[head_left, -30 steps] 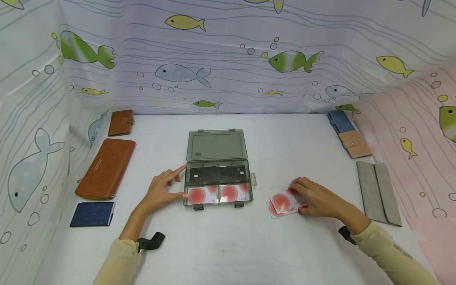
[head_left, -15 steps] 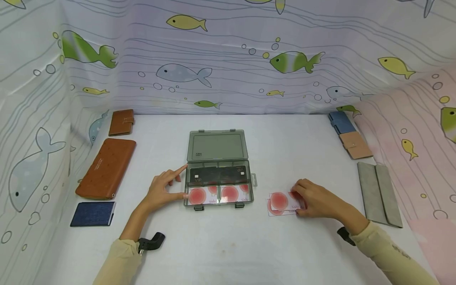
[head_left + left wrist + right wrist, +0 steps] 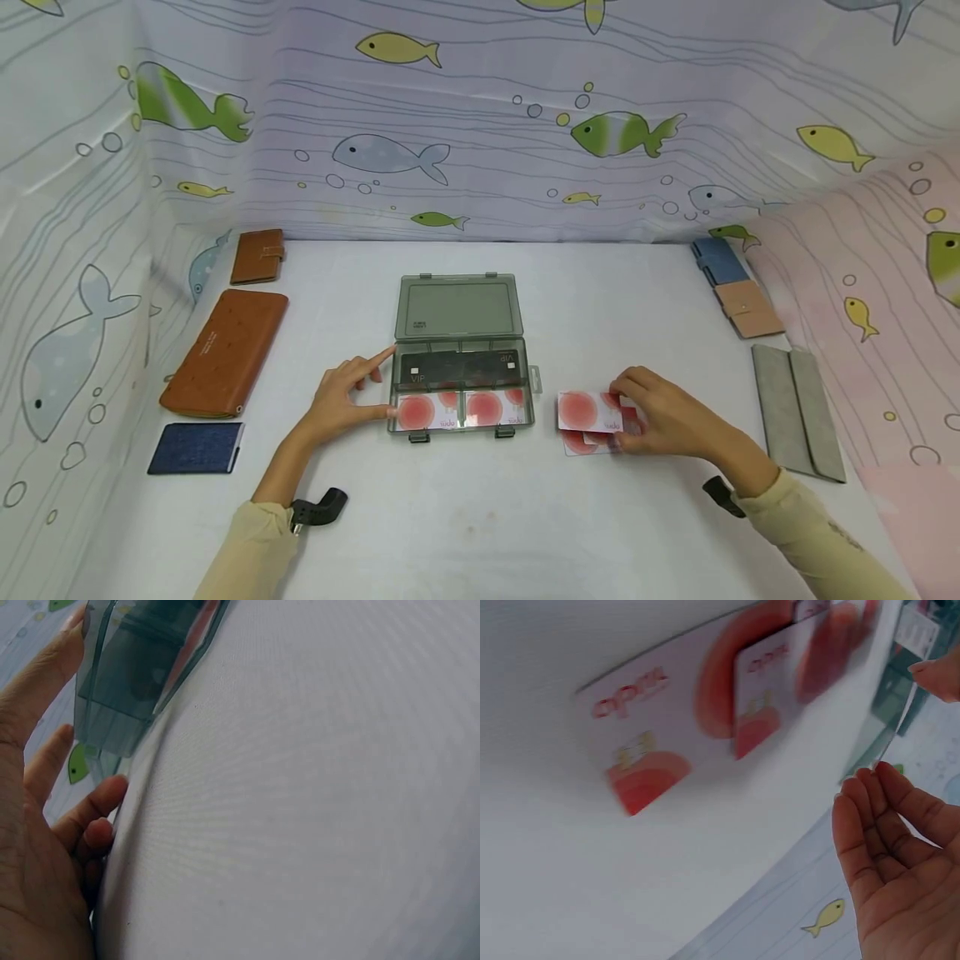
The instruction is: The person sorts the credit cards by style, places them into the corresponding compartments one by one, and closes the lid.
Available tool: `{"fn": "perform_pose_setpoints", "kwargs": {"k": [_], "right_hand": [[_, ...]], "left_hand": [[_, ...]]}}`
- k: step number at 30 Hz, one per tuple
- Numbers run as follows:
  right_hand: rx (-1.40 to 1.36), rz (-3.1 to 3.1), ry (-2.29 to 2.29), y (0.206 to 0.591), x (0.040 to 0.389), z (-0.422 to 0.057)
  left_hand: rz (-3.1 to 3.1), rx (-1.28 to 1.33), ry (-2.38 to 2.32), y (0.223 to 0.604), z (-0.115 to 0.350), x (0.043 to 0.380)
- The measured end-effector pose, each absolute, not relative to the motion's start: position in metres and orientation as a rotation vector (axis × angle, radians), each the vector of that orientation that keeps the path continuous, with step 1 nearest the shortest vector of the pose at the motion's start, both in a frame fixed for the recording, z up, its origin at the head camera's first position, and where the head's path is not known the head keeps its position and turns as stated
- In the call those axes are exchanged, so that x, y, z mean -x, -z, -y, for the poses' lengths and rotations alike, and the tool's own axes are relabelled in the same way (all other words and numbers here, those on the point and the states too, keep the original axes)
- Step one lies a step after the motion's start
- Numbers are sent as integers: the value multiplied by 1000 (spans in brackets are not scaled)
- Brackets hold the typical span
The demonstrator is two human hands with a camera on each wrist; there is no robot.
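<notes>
A grey translucent plastic box (image 3: 529, 412) lies with its lid (image 3: 459, 306) folded back. Dark VIP cards (image 3: 461, 367) fill its rear section, and white cards with red circles (image 3: 427, 411) occupy the two front compartments. My left hand (image 3: 341, 404) touches the box's left side, thumb near the front and extended index finger at the rear corner. Pinched between the thumb and fingers of my right hand (image 3: 669, 417) is a white card with red circles (image 3: 588, 411), raised above similar cards (image 3: 577, 444). The right wrist view shows the held card (image 3: 897, 727) edge-on and two overlapping cards (image 3: 660, 712) beneath.
At left lie a small brown wallet (image 3: 257, 256), a long brown wallet (image 3: 225, 354) and a dark blue cardholder (image 3: 196, 448). Along the right are a blue wallet (image 3: 720, 260), a tan wallet (image 3: 748, 308) and a grey one (image 3: 797, 412). Fish-patterned cloth surrounds the table.
My right hand has separated the top card from the others and lifted it slightly, shifting it left towards the box. The left hand stays against the box.
</notes>
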State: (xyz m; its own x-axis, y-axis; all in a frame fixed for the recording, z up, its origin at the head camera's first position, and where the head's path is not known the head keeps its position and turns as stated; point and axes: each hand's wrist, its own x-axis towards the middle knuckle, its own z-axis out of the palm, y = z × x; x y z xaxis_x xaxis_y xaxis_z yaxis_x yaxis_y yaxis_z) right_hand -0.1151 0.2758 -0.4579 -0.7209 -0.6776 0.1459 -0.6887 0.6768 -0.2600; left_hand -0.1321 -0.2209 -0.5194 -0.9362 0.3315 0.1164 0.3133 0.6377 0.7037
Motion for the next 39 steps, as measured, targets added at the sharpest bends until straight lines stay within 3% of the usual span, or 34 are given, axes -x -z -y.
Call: {"fn": "perform_pose_setpoints", "kwargs": {"k": [15,39], "right_hand": [[-1367,2746,-606,444,132,-190],[-1674,2633,-384,447,155,-74]], "left_hand": [[-2813,-567,-1220,521,223,131],[-2813,-554,-1208,522,224,132]]}}
